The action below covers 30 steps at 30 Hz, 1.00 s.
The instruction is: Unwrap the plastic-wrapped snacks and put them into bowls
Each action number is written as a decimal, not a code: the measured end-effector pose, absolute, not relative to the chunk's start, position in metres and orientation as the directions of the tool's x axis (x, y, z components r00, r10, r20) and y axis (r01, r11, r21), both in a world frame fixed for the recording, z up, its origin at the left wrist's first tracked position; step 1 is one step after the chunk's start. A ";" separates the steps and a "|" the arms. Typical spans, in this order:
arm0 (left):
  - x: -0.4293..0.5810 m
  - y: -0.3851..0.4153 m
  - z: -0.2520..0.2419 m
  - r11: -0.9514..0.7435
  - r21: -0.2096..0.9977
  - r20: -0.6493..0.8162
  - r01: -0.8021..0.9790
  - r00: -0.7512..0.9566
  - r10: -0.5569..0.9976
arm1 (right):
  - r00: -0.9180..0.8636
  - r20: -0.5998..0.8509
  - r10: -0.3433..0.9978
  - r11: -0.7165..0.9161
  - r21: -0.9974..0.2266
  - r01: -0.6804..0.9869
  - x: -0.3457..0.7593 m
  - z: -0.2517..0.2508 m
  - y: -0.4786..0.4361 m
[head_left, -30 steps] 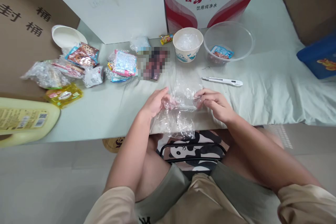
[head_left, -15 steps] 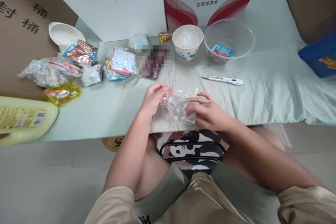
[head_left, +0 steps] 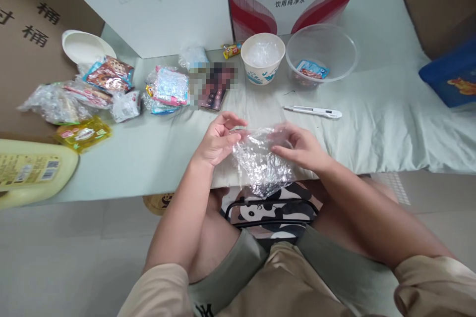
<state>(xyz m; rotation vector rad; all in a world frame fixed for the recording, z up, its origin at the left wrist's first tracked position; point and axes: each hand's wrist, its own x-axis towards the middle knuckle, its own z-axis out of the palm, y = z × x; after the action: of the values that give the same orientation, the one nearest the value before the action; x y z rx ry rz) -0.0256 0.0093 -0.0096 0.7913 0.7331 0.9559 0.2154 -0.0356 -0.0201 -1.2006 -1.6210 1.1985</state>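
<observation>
Head view: clear wrapper, bunched moments ago, now hangs longer, on near side of paper cup; seemingly being spread, handling unfinished; left hand and right hand, grip clamped on wrapper's upper part; knife near-right of paper cup.

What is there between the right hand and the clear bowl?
In the head view, a white utility knife lies between the right hand and the clear bowl.

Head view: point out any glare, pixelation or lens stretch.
Head view: white glints speckle the clear plastic; head view: mosaic blocks cover part of the phone; head view: edges of the white box slant, perhaps wide-angle stretch; head view: small print on the yellow jug unreadable.
</observation>
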 end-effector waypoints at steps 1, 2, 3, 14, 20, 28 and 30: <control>-0.024 0.008 -0.009 0.361 0.813 -0.190 -0.457 0.378 0.906 | -0.272 -0.018 0.962 0.045 -0.974 0.222 0.213 -0.019 -0.035; -0.022 0.007 -0.009 0.379 0.787 -0.205 -0.486 0.374 0.904 | -0.253 -0.058 0.966 -0.004 -0.978 0.208 0.211 -0.018 -0.035; -0.019 0.006 -0.009 0.416 0.767 -0.234 -0.488 0.391 0.890 | -0.206 -0.074 0.976 -0.033 -0.980 0.195 0.209 -0.016 -0.035; -0.014 0.000 -0.015 0.395 0.919 -0.376 -0.002 0.303 0.876 | -0.118 -0.116 0.986 -0.104 -0.989 0.105 0.208 -0.015 -0.035; -0.030 0.003 -0.005 0.377 0.898 -0.254 -0.227 0.432 0.865 | -0.289 -0.063 0.955 -0.144 -0.952 -0.270 0.217 -0.012 -0.032; -0.021 0.008 -0.023 0.076 0.996 -0.084 0.042 0.243 0.966 | -0.057 -0.278 0.959 -0.281 -0.957 -0.063 0.211 -0.019 -0.027; -0.020 0.008 -0.026 -0.056 0.993 0.051 0.102 0.044 0.998 | 0.054 -0.200 0.978 -0.201 -0.980 0.014 0.209 -0.018 -0.027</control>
<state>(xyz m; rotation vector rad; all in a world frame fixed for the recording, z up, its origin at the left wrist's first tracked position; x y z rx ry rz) -0.0201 0.0085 -0.0255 1.3446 1.2284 1.1670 0.2092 -0.0271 -0.0181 -1.3952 -1.0826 1.3068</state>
